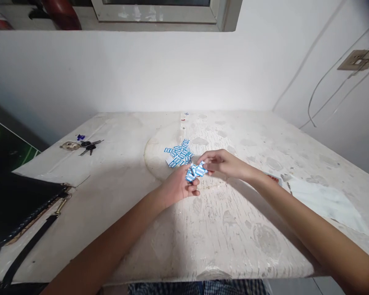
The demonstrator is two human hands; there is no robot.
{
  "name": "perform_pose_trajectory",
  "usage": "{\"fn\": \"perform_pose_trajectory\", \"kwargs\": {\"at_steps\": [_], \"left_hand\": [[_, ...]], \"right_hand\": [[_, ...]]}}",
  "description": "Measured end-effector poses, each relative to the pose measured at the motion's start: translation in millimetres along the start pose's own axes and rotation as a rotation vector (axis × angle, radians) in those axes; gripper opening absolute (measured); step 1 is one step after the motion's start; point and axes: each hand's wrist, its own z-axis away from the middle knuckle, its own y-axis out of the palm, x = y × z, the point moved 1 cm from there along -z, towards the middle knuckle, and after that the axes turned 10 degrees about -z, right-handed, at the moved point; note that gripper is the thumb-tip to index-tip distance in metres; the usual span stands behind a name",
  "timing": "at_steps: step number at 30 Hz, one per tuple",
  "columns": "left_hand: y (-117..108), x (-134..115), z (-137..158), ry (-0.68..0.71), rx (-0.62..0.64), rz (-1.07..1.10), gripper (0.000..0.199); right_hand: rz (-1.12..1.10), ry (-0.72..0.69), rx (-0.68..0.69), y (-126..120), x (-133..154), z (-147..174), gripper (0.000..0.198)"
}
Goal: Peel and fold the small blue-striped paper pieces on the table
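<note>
Near the middle of the table (203,246) both hands meet over small paper slips with blue borders. My left hand (177,185), palm turned up with bent fingers, holds several slips (190,173). From the right, my right hand (224,163) pinches a blue-and-white slip (200,169) between thumb and fingers, right beside those in the left. Just beyond the left hand lies a loose pile of similar slips (178,155), overlapping at various angles. What is printed on them is too small to read.
Keys (89,146) with a fob and a small purple object (80,137) lie at the left. A black bag (21,205) with a strap covers the near left. Whitish sheet (329,203) rests at the right; wires (318,92) hang by a wall socket (358,60).
</note>
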Motion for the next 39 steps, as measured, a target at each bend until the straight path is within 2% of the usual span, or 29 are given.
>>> {"fn": "perform_pose_trajectory", "kwargs": {"at_steps": [7,11,20,25,29,32,34,37,39], "left_hand": [[12.7,6.4,1.6,-0.079,0.053,-0.043,0.031],[12.3,9.5,-1.2,-0.090,0.073,-0.042,0.042],[12.8,14.5,-3.2,-0.100,0.100,-0.035,0.048],[6.5,20.0,-4.9,-0.031,0.124,0.006,0.043],[4.7,20.6,-5.0,-0.038,0.098,0.047,0.043],[4.5,19.5,-6.3,-0.046,0.080,0.047,0.045],[3.1,19.8,-8.5,-0.047,0.051,0.048,0.050],[1.4,21.2,-11.3,-0.049,0.049,0.060,0.055],[2.7,21.2,-10.9,-0.036,0.066,0.068,0.055]], "right_hand": [[0.286,-0.156,0.010,14.5,-2.8,5.1,0.032],[0.350,-0.208,0.023,17.1,-4.8,5.7,0.038],[0.474,-0.271,0.035,26.9,-3.4,6.8,0.042],[0.506,-0.313,-0.061,28.8,-5.9,5.9,0.035],[0.513,-0.307,-0.159,28.7,-7.8,5.2,0.029],[0.418,-0.254,-0.280,24.0,-4.9,4.2,0.021],[0.223,-0.142,-0.342,19.6,-1.7,3.1,0.016],[-0.080,0.048,-0.367,17.8,0.7,1.4,0.014],[-0.196,0.115,-0.365,21.5,-1.9,0.6,0.012]]}}
